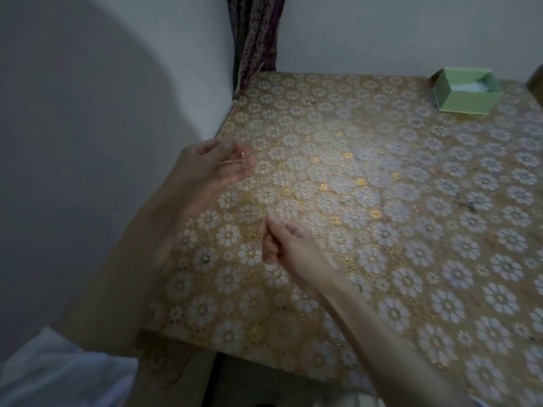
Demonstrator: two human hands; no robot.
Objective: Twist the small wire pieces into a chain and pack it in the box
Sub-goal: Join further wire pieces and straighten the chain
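Left hand (219,165), blurred, fingers loosely spread with thin wire (235,164) across them, and right hand (283,242), curled, seemingly pinching something unseen, suggest twisting is underway; next, joining ends needs steadiness, the green box (467,96) waiting far right on the bench (382,230).

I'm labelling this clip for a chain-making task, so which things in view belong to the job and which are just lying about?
Belongs to the job:
- thin wire lying across the fingers of the left hand
- right hand, fingers curled; whether it pinches anything is unclear
- green box, open, at the far right of the table

Just lying about:
- flower-patterned tablecloth
- dark curtain in the corner
- small dark bits on the cloth, too small to identify
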